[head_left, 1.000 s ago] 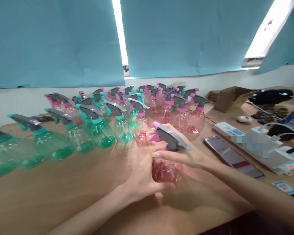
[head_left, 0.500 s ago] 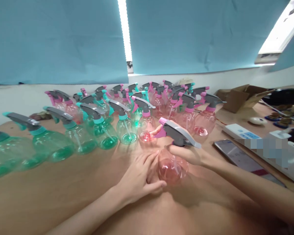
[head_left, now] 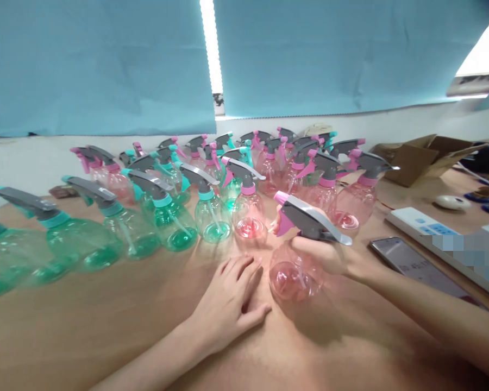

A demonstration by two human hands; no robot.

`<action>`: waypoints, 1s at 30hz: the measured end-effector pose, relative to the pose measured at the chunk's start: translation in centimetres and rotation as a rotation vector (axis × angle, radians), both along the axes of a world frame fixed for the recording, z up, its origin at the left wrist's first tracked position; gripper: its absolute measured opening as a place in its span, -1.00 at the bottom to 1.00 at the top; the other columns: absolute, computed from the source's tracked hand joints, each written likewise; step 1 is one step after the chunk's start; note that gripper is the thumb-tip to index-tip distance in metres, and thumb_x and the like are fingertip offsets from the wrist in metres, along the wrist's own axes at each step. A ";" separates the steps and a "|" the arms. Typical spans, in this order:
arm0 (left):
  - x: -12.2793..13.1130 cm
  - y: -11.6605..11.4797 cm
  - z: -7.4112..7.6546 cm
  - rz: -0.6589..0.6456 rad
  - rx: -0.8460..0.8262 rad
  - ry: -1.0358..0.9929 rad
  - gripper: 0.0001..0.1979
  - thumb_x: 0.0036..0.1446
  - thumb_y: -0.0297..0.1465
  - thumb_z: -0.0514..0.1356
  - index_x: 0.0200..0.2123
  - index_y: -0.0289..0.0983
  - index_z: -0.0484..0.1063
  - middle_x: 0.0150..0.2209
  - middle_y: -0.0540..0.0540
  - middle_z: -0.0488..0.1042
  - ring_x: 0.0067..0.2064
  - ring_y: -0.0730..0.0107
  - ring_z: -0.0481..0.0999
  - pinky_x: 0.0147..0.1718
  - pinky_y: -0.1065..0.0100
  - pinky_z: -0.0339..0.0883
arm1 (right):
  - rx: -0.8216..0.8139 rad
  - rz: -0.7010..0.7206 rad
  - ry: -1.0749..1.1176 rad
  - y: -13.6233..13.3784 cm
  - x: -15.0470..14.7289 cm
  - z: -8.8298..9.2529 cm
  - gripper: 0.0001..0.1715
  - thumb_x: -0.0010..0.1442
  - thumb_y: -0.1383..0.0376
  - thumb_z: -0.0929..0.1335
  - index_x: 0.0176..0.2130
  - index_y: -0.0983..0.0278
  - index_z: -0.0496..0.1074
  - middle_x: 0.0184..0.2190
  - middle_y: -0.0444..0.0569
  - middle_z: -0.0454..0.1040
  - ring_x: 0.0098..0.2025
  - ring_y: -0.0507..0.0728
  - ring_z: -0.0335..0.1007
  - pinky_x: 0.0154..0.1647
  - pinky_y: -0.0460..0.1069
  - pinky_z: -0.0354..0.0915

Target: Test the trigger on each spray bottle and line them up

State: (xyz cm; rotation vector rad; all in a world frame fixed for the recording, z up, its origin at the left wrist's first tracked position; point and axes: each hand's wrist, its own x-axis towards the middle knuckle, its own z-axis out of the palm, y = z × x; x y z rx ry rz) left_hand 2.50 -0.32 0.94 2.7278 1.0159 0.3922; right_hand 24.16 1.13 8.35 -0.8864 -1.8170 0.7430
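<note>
My right hand [head_left: 324,252] is closed around the neck of a clear pink spray bottle [head_left: 295,276], and its palm is partly hidden behind the grey and pink trigger head. The bottle leans a little, with a thin tube showing inside. Left of it, my left hand [head_left: 230,301] lies with its fingers stretched out over the table [head_left: 155,331], apart from the bottle. Just beyond both hands stands another pink spray bottle [head_left: 249,214], and beside that a green spray bottle [head_left: 212,220] with a turquoise collar.
More green bottles [head_left: 175,231] line the left side, and several pink ones [head_left: 356,201] stand at the back right. On the right lie a phone [head_left: 403,260], a white power strip [head_left: 415,222] and a white mouse [head_left: 452,202]. Behind them sits an open cardboard box [head_left: 415,163].
My left hand has come away from the held spray bottle, leaving a gap. My right hand still grips that bottle, which sits slightly further right in view. The camera view has shifted a little.
</note>
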 end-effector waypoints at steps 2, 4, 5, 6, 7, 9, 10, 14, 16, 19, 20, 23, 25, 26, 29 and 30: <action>0.0 0.0 0.0 0.028 0.001 0.009 -0.46 0.19 -0.14 0.16 0.16 -0.30 0.25 0.20 -0.34 0.27 0.23 -0.10 0.20 0.15 -0.11 0.09 | 0.011 -0.007 -0.004 -0.1 0.0 0.2 -0.74 -0.11 0.47 0.20 -0.53 0.19 -0.03 -0.55 -0.21 -0.01 -0.54 -0.01 -0.13 -0.55 -0.02 -0.08; 0.0 0.0 0.0 0.058 0.002 0.026 -0.44 0.19 -0.13 0.16 0.16 -0.32 0.26 0.22 -0.38 0.24 0.25 -0.14 0.17 0.15 -0.14 0.08 | 0.019 -0.028 -0.013 -0.1 0.0 0.1 -0.74 -0.12 0.46 0.22 -0.54 0.19 -0.02 -0.56 -0.21 0.00 -0.56 -0.01 -0.12 -0.56 -0.03 -0.06; 0.0 0.0 0.0 0.068 0.001 0.034 -0.43 0.19 -0.13 0.16 0.17 -0.33 0.25 0.23 -0.39 0.22 0.25 -0.16 0.16 0.15 -0.15 0.08 | 0.014 -0.039 -0.018 -0.1 0.0 -0.1 -0.76 -0.11 0.45 0.22 -0.53 0.19 0.01 -0.56 -0.21 0.02 -0.56 0.00 -0.08 -0.57 -0.03 -0.03; 0.0 -0.1 -0.1 0.074 -0.002 0.040 -0.42 0.19 -0.13 0.15 0.18 -0.33 0.25 0.23 -0.39 0.21 0.26 -0.16 0.15 0.15 -0.16 0.07 | 0.005 -0.048 -0.020 0.0 0.0 -0.3 -0.79 -0.10 0.43 0.23 -0.52 0.19 0.05 -0.57 -0.20 0.06 -0.55 0.01 -0.02 -0.56 -0.03 0.02; 0.0 -0.1 -0.1 0.076 -0.003 0.043 -0.42 0.20 -0.12 0.14 0.19 -0.32 0.24 0.24 -0.39 0.20 0.26 -0.16 0.14 0.15 -0.16 0.07 | -0.007 -0.056 -0.019 0.1 0.1 -0.6 -0.83 -0.09 0.42 0.24 -0.49 0.19 0.11 -0.56 -0.20 0.11 -0.53 0.02 0.05 -0.55 -0.03 0.08; -0.1 0.0 -0.3 0.071 0.006 0.038 -0.42 0.21 -0.12 0.13 0.20 -0.31 0.24 0.24 -0.37 0.21 0.27 -0.15 0.14 0.15 -0.16 0.07 | -0.027 -0.055 -0.006 0.3 0.1 -1.1 -0.85 -0.07 0.40 0.25 -0.40 0.19 0.21 -0.52 -0.18 0.22 -0.47 0.06 0.20 -0.49 -0.01 0.20; -0.1 0.0 -0.4 0.067 0.015 0.033 -0.43 0.22 -0.11 0.12 0.19 -0.31 0.25 0.24 -0.36 0.21 0.27 -0.15 0.14 0.16 -0.16 0.07 | -0.028 -0.047 0.006 0.3 0.1 -1.2 -0.81 -0.07 0.40 0.26 -0.36 0.19 0.24 -0.49 -0.16 0.26 -0.43 0.08 0.26 -0.44 0.00 0.26; -0.3 0.1 -0.9 0.061 0.043 0.016 -0.45 0.24 -0.11 0.10 0.20 -0.26 0.25 0.24 -0.30 0.22 0.27 -0.11 0.13 0.17 -0.13 0.07 | -0.018 -0.030 0.028 0.4 0.0 -1.4 -0.73 -0.08 0.39 0.24 -0.28 0.20 0.29 -0.32 -0.08 0.39 -0.37 0.11 0.37 -0.38 0.02 0.33; -0.3 0.1 -0.9 0.062 0.039 0.029 -0.45 0.24 -0.12 0.10 0.20 -0.28 0.25 0.24 -0.30 0.23 0.27 -0.10 0.14 0.17 -0.11 0.08 | -0.016 -0.040 0.004 0.4 0.0 -1.5 -0.73 -0.09 0.38 0.24 -0.29 0.20 0.30 -0.31 -0.07 0.41 -0.41 0.10 0.36 -0.44 0.02 0.31; -0.1 0.1 -0.6 0.065 0.025 0.063 -0.47 0.24 -0.16 0.11 0.19 -0.32 0.27 0.23 -0.33 0.23 0.27 -0.10 0.14 0.17 -0.10 0.09 | -0.022 -0.050 -0.009 0.5 0.1 -1.8 -0.69 -0.06 0.37 0.25 -0.23 0.20 0.33 -0.35 -0.09 0.41 -0.48 0.07 0.31 -0.51 0.00 0.28; -0.1 0.1 -0.5 0.068 0.017 0.073 -0.47 0.24 -0.17 0.11 0.19 -0.33 0.27 0.24 -0.34 0.23 0.27 -0.11 0.14 0.17 -0.11 0.09 | -0.028 -0.051 -0.007 0.5 0.1 -2.0 -0.64 -0.04 0.38 0.26 -0.17 0.19 0.33 -0.35 -0.10 0.41 -0.50 0.06 0.30 -0.50 0.00 0.29; 0.0 0.0 -0.1 0.074 -0.001 0.080 -0.48 0.25 -0.18 0.11 0.19 -0.33 0.27 0.25 -0.35 0.21 0.28 -0.12 0.13 0.16 -0.13 0.09 | -0.037 -0.057 -0.018 0.7 0.1 -2.4 -0.49 0.02 0.40 0.28 0.00 0.16 0.29 -0.34 -0.12 0.42 -0.48 0.05 0.32 -0.48 -0.03 0.33; 0.1 -0.1 -0.1 0.074 -0.005 0.078 -0.48 0.25 -0.19 0.11 0.19 -0.33 0.27 0.25 -0.35 0.22 0.28 -0.11 0.14 0.17 -0.13 0.09 | -0.031 -0.057 -0.045 0.8 0.1 -2.5 -0.44 0.01 0.44 0.30 0.03 0.15 0.29 -0.32 -0.11 0.43 -0.43 0.06 0.36 -0.47 -0.04 0.33; 0.0 0.0 -0.1 0.073 -0.005 0.077 -0.48 0.25 -0.19 0.11 0.19 -0.33 0.27 0.25 -0.35 0.22 0.28 -0.11 0.14 0.17 -0.13 0.09 | -0.024 -0.055 -0.053 0.8 0.1 -2.6 -0.43 0.01 0.46 0.30 0.03 0.15 0.29 -0.30 -0.10 0.43 -0.41 0.07 0.38 -0.47 -0.05 0.32; -0.1 0.0 -0.4 0.069 0.006 0.056 -0.48 0.25 -0.19 0.11 0.20 -0.31 0.27 0.24 -0.33 0.23 0.27 -0.09 0.15 0.17 -0.11 0.09 | 0.006 -0.037 -0.050 0.8 0.2 -2.6 -0.41 -0.02 0.50 0.27 0.03 0.16 0.30 -0.22 -0.08 0.45 -0.39 0.06 0.38 -0.46 -0.04 0.31; -0.1 0.1 -0.6 0.068 0.015 0.039 -0.48 0.25 -0.18 0.11 0.20 -0.30 0.26 0.24 -0.32 0.24 0.27 -0.09 0.15 0.17 -0.11 0.09 | 0.010 -0.032 -0.050 0.7 0.3 -2.6 -0.39 -0.03 0.50 0.26 0.03 0.15 0.30 -0.20 -0.08 0.45 -0.41 0.05 0.37 -0.47 -0.04 0.31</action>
